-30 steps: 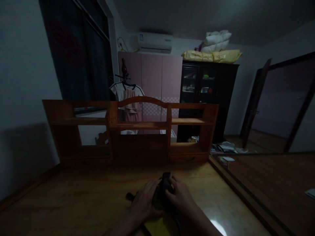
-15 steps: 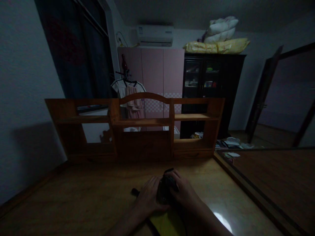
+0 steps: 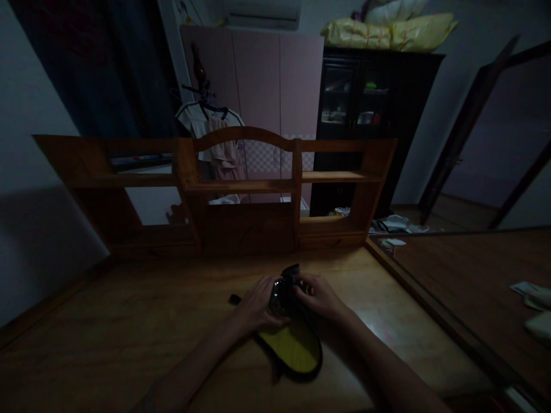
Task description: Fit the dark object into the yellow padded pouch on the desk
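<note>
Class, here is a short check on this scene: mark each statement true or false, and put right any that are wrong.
1. The left hand and right hand are close together above the wooden tabletop. True.
2. The right hand's thumb and fingers are at a dark piece, near the yellow item. True.
3. The yellow item has a white edge. False: its edge is black.
4. A yellow bundle lies on top of the dark cabinet. True.
5. The door on the right is shut. False: the door stands open.
</note>
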The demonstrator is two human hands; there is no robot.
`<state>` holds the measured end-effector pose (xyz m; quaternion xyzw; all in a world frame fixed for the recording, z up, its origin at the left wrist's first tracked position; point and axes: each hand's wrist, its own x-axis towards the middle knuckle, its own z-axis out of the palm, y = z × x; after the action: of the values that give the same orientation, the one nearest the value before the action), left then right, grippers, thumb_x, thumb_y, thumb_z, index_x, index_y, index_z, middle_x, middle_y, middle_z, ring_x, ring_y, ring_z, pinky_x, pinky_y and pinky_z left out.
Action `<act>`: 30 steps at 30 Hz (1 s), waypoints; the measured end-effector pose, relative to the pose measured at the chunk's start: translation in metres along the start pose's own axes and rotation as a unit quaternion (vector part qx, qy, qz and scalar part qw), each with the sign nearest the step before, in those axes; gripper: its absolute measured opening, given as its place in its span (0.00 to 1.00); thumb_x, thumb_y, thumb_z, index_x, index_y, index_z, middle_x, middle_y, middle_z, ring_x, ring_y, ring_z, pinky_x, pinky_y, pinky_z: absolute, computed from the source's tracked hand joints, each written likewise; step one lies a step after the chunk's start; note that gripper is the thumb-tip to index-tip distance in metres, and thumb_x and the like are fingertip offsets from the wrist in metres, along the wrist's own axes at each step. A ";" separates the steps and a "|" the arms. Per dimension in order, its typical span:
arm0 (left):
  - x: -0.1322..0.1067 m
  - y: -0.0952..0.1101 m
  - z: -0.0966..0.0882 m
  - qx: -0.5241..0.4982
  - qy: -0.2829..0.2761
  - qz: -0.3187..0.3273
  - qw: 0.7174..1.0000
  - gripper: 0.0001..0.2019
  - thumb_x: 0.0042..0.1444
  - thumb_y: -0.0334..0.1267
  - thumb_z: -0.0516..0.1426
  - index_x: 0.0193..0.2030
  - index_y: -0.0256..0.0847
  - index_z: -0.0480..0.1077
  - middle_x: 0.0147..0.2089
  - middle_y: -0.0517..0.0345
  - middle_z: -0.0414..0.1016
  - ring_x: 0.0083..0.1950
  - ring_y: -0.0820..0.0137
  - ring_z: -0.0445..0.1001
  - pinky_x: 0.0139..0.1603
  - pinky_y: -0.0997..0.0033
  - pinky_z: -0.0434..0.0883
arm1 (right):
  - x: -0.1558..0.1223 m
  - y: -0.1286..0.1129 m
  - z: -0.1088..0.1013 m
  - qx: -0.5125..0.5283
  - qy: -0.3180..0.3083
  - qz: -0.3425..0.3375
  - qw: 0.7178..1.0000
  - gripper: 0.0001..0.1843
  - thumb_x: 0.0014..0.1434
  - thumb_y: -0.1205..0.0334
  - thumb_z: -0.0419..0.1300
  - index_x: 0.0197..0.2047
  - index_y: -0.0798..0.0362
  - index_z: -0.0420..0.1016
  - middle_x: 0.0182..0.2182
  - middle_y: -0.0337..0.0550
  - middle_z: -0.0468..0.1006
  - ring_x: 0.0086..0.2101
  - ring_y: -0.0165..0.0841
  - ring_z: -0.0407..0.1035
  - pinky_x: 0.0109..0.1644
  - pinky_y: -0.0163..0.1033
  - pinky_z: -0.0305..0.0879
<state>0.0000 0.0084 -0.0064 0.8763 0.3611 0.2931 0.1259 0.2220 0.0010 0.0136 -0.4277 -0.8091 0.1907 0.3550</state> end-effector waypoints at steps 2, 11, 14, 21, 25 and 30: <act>0.001 0.001 0.000 0.002 0.000 0.005 1.000 0.43 0.39 0.51 0.68 0.61 0.42 0.55 0.56 0.47 0.65 0.57 0.53 0.66 0.58 0.52 0.66 | 0.000 0.005 0.002 0.000 -0.002 -0.008 1.000 0.15 0.60 0.62 0.57 0.50 0.53 0.74 0.34 0.42 0.79 0.27 0.30 0.70 0.31 0.32 0.62; 0.002 0.004 0.003 0.015 0.030 0.046 0.998 0.44 0.40 0.54 0.67 0.61 0.42 0.53 0.57 0.46 0.64 0.58 0.54 0.64 0.60 0.52 0.64 | -0.001 0.004 0.011 0.031 0.031 -0.046 0.998 0.19 0.57 0.70 0.57 0.52 0.51 0.70 0.44 0.44 0.77 0.40 0.35 0.72 0.42 0.37 0.66; 0.002 0.005 0.002 0.014 0.025 0.055 0.998 0.45 0.39 0.51 0.69 0.61 0.42 0.54 0.57 0.47 0.64 0.59 0.55 0.64 0.61 0.54 0.64 | 0.000 0.005 0.015 0.028 0.050 -0.047 0.997 0.16 0.58 0.69 0.57 0.50 0.50 0.70 0.43 0.43 0.76 0.41 0.34 0.71 0.44 0.37 0.65; -0.001 0.004 0.003 0.010 0.014 0.054 0.998 0.47 0.41 0.47 0.69 0.64 0.43 0.49 0.61 0.46 0.60 0.63 0.55 0.61 0.63 0.53 0.63 | -0.003 0.003 0.018 -0.019 0.044 -0.035 0.998 0.17 0.59 0.69 0.56 0.52 0.52 0.66 0.42 0.44 0.76 0.41 0.36 0.72 0.44 0.38 0.66; -0.002 0.010 -0.001 -0.022 -0.002 0.051 0.998 0.45 0.46 0.46 0.67 0.65 0.44 0.46 0.64 0.46 0.57 0.64 0.55 0.60 0.63 0.52 0.63 | -0.005 0.000 0.018 -0.068 0.048 -0.034 0.996 0.18 0.61 0.68 0.54 0.55 0.51 0.64 0.45 0.47 0.76 0.42 0.38 0.72 0.45 0.39 0.66; 0.000 0.015 -0.004 -0.035 0.000 0.070 0.997 0.44 0.47 0.45 0.66 0.67 0.46 0.46 0.66 0.45 0.53 0.67 0.54 0.56 0.64 0.51 0.61 | -0.006 -0.001 0.012 -0.148 0.038 -0.054 0.987 0.21 0.63 0.67 0.52 0.59 0.50 0.64 0.51 0.51 0.73 0.42 0.41 0.72 0.45 0.43 0.68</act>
<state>0.0061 -0.0025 0.0029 0.8944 0.2886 0.3139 0.1350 0.2149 -0.0043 0.0034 -0.4379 -0.8366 0.0328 0.3277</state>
